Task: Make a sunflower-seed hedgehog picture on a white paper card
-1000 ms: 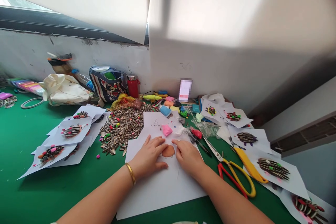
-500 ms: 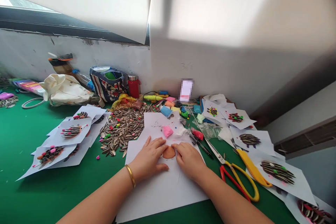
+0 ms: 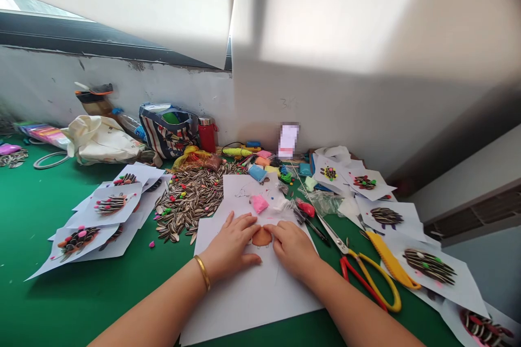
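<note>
L hand: thumb apart, fingers loosely together at clay's left edge | R hand: fingers curled at its right edge, grip unclear | clay flat on paper | tabletop green, far edge at wall | seeds left of paper, scissors right

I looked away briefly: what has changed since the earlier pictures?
The right hand has brought its index finger slightly closer to the left hand, by the orange patch. Nothing was visibly picked up or released. The left hand, paper, seeds and scissors stayed about as they were.
</note>
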The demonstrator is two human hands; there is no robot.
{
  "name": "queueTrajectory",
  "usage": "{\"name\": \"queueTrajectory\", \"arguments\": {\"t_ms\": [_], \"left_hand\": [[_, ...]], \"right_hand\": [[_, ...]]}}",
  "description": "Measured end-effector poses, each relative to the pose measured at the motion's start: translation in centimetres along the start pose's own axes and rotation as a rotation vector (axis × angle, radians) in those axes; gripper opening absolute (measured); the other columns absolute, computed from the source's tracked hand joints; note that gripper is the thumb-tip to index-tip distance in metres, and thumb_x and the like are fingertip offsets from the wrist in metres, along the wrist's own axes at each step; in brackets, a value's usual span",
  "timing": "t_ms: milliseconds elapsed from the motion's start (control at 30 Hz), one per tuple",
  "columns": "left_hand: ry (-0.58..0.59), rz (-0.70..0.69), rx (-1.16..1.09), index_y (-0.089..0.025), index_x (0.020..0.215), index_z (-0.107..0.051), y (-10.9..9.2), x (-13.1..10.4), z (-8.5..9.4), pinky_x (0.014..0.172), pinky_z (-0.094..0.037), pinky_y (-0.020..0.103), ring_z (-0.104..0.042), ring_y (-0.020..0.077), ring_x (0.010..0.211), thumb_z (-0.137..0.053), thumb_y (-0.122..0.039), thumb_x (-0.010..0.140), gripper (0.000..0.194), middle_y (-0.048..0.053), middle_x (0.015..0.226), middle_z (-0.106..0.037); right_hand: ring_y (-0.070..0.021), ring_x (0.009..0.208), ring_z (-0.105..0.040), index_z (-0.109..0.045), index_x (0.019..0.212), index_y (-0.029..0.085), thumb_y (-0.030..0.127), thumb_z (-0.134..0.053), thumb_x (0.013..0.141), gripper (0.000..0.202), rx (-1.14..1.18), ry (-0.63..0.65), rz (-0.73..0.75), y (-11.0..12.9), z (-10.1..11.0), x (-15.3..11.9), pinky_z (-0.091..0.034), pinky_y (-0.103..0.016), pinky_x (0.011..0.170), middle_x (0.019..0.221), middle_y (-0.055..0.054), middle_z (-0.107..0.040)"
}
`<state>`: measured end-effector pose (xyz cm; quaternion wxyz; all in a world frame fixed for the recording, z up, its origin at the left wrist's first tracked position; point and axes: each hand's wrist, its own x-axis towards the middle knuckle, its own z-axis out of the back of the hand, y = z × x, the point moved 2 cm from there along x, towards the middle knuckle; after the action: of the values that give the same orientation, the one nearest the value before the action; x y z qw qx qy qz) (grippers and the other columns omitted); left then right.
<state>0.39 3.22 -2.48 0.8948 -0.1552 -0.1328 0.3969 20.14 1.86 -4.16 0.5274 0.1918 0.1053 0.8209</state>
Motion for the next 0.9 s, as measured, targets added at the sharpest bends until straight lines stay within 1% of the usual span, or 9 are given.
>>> {"name": "queueTrajectory", "arguments": {"t_ms": [200,433,900], "left_hand": [[0.013,0.010,0.011,-0.022,0.135,-0.052,-0.15,0.03,0.17,0.118,-0.015,0.062,-0.039,0.0329,0.139,-0.082,-0.045,0.069,0.076,0.014,0.144,-0.051],[0.019,0.016,0.015,-0.021,0.135,-0.052,-0.19,-0.01,0.11,0.119,-0.015,0.062,-0.039,0.0323,0.139,-0.082,-0.044,0.068,0.078,0.014,0.144,-0.051],[-0.013,-0.003,-0.005,-0.024,0.136,-0.051,-0.07,-0.10,0.04,0.118,-0.015,0.062,-0.041,0.0326,0.137,-0.082,-0.047,0.068,0.077,0.013,0.142,-0.053]], "right_hand": [[-0.0218,0.098,-0.057,-0.063,0.123,0.022,0.007,-0.050,0.086,0.042,0.006,0.014,-0.015,-0.01,0.07,0.09,-0.045,-0.034,0.089,0.100,-0.006,-0.065],[-0.0215,0.099,-0.056,-0.063,0.123,0.021,0.007,-0.048,0.086,0.042,0.000,0.026,-0.025,-0.01,0.09,0.02,-0.045,-0.034,0.089,0.102,-0.006,-0.066],[-0.0226,0.101,-0.057,-0.062,0.125,0.019,0.008,-0.048,0.086,0.043,0.010,0.030,-0.031,-0.07,0.11,-0.03,-0.045,-0.035,0.091,0.105,-0.008,-0.066]]}}
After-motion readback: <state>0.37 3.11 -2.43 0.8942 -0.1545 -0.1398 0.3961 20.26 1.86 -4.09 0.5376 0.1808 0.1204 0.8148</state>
